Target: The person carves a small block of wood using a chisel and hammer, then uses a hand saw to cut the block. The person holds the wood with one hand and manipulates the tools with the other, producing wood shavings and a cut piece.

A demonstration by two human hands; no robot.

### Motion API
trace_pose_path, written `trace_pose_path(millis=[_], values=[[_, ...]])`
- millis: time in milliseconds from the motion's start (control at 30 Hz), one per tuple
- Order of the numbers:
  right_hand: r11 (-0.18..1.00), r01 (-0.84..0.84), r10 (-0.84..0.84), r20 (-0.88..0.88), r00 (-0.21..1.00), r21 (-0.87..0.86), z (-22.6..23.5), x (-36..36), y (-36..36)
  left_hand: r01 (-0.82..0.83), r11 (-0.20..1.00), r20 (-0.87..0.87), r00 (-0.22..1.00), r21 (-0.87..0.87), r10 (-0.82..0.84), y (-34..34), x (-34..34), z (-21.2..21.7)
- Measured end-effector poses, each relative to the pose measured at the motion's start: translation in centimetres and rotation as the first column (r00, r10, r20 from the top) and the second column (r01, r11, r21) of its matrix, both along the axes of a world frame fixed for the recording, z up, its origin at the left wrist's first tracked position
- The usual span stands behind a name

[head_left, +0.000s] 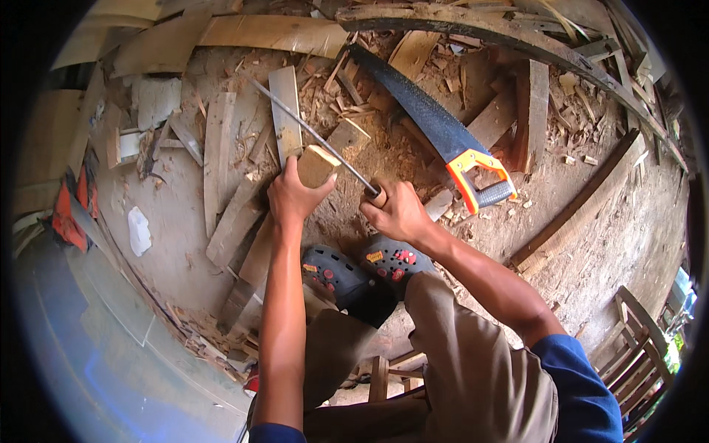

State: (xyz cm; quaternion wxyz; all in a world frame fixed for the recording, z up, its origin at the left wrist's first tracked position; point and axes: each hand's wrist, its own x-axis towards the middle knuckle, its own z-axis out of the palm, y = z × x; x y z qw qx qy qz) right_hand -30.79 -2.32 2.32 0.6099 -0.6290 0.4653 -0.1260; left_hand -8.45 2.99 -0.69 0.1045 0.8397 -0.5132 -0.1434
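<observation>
My left hand (290, 198) grips a short block of pale wood (315, 168), fingers and thumb wrapped round its sides. In my right hand (401, 212) is the brownish handle of a long, thin metal file (310, 131). The file's shaft slants up to the left and lies along the block's upper right edge, seemingly touching it. A handsaw (419, 105) with a dark blade and an orange-and-grey handle rests to the right of my hands, on the wood scraps. Its teeth face up and right.
Planks and offcuts (218, 151) litter the dusty ground, with shavings among them. A long curved beam (517, 40) arcs across the far right. Closer in are my dark clogs (336, 272), a white plastic scrap (139, 231) at left and a slatted wooden piece (639, 362) at lower right.
</observation>
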Motion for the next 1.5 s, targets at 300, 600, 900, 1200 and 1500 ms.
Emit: trace_pose_path(millis=[300,600,900,1200,1500], values=[[0.998,-0.058,0.059,-0.084,0.995,0.022,-2.0,-0.4,0.1,-0.004,1.0,0.006,1.0,0.026,0.004,-0.6,0.2,-0.3],[0.995,-0.012,0.034,-0.214,0.976,0.102,-4.1,-2.2,-1.2,0.045,0.997,-0.102,0.994,-0.055,-0.05,-0.2,1.7,-1.4],[0.982,0.116,-0.081,-0.222,0.972,0.146,-1.4,-4.7,-1.7,-0.001,0.989,-0.123,0.992,-0.148,-0.017,0.1,1.2,3.5],[0.988,0.036,-0.003,-0.222,0.975,0.148,-2.3,-5.0,-0.7,0.107,0.944,0.102,0.992,-0.312,-0.079,0.3,1.9,10.1],[0.994,0.042,-0.017,-0.244,0.97,0.098,-1.9,-5.0,-0.6,0.322,0.933,0.173,0.94,-0.16,-0.295,1.3,-1.2,3.5]])
